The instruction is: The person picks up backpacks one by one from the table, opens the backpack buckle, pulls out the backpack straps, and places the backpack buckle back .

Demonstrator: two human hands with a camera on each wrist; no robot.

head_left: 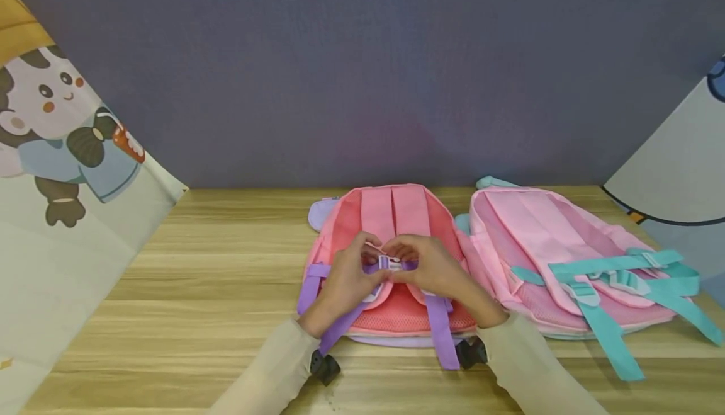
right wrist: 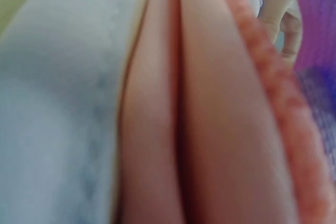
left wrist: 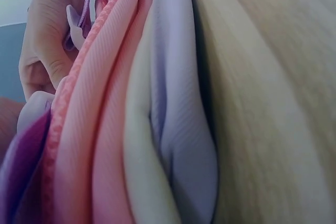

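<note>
A coral-pink backpack (head_left: 391, 322) lies with its shoulder straps facing up. Over its middle, my left hand (head_left: 347, 281) and right hand (head_left: 436, 268) pinch a small white buckle (head_left: 391, 264) on purple webbing from either side. Whether its two halves are joined I cannot tell. Purple strap ends (head_left: 443, 334) hang past the backpack's lower edge. The left wrist view shows the layered pink side (left wrist: 113, 129) close up, with part of a hand beyond it. In the right wrist view the backpack's side (right wrist: 220, 129) fills most of the picture, blurred.
A light-pink backpack (head_left: 532, 232) with turquoise straps (head_left: 614, 346) lies against the right side of the coral one. Both rest on a wood-grain table (head_left: 226, 289). A dark grey panel (head_left: 362, 75) stands behind, and a cartoon-printed cloth (head_left: 73, 226) borders the left.
</note>
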